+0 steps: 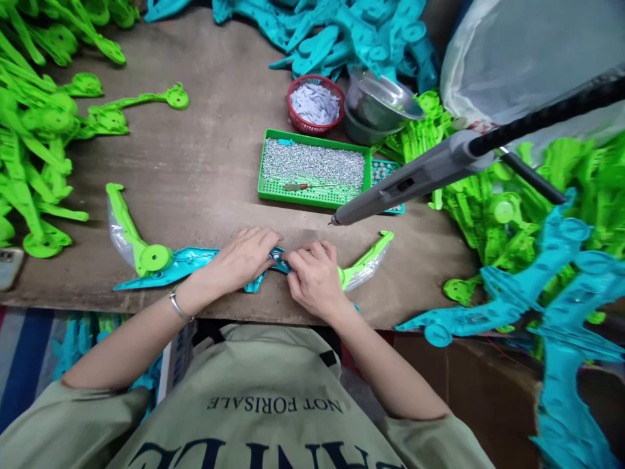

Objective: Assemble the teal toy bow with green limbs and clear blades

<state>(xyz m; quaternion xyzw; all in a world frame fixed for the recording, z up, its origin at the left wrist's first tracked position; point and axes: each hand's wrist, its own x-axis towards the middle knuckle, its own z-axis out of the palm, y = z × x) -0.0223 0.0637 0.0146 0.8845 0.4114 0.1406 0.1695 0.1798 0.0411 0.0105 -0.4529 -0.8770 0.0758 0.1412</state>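
On our shirt (pixel 263 365) we can read NOT FOR SALE, upside down, with larger letters cut off below it. The blue part (pixel 188 266) lies on our side of the green tray (pixel 288 197), its long axis running left to right, roughly along the tray's long side. Its pointed end aims left, well past the tray's left edge, and green arms (pixel 124 218) at both ends curve away from us. Our left hand (pixel 244 257) lies over the blue part in front of the tray, fingers close together — whether they grip or only press, we cannot tell. Our right hand (pixel 315 273) is just beside it, fingers curled narrow at the part; what they pinch is hidden. A grey driver (pixel 400 185) hangs over the tray's right front corner — its tip pointing down-left.
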